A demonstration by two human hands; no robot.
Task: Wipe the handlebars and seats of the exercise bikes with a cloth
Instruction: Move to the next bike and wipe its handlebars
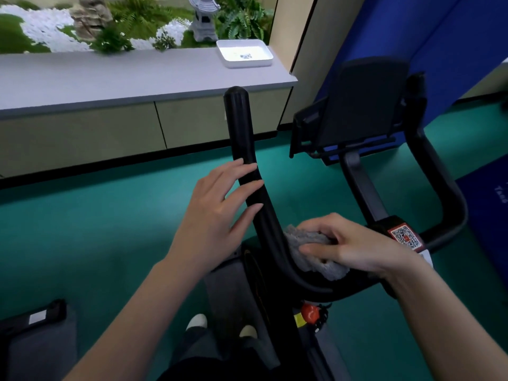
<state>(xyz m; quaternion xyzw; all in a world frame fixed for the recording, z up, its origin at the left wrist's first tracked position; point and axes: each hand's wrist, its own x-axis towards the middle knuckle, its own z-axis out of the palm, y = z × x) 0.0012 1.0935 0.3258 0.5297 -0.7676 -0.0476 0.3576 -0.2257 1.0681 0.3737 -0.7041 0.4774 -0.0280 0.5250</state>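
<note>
Head view: right hand [357, 244] grips cloth [303, 235] (handlebar [237, 125] partly hidden beneath).

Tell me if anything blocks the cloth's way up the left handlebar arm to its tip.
Yes: the left hand lies with straight fingers against the left handlebar arm, about midway between the grey cloth gripped by the right hand and the tip.

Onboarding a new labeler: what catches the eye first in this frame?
At centre the right hand grips a grey cloth against the bend of the black handlebar; the left hand rests straight fingers on its upright arm. Behind, a white tray sits on the grey counter.
</note>
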